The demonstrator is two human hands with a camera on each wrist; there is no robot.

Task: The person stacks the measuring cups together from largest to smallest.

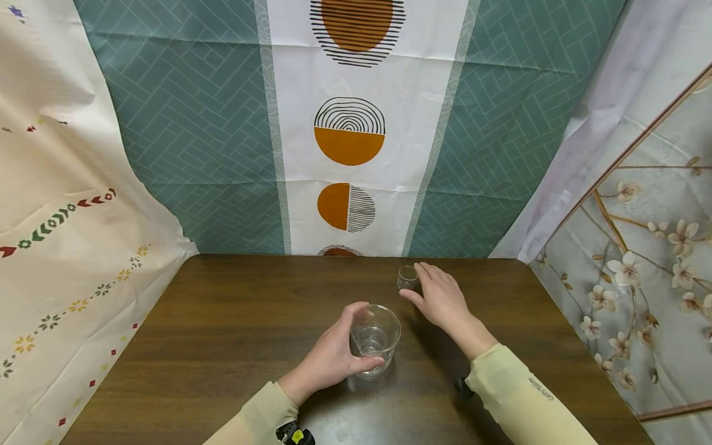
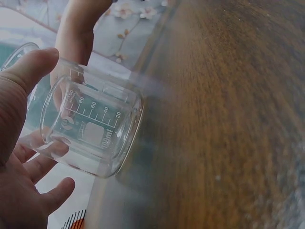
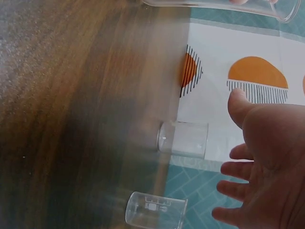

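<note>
My left hand grips a large clear glass beaker from its left side, thumb in front and fingers behind. Nested inside it is a smaller beaker with white graduations and a 100 ml mark, seen in the left wrist view. Farther back, my right hand reaches out with fingers extended beside a small glass beaker. In the right wrist view that hand's fingers are spread, with no glass between them. Two small vessels show there: a plain-looking glass and a graduated beaker. The right hand hides one of them in the head view.
All the glassware is on or over a brown wooden table. A teal and white patterned cloth hangs at its back edge. Cream cloth borders the left, and a floral cloth borders the right.
</note>
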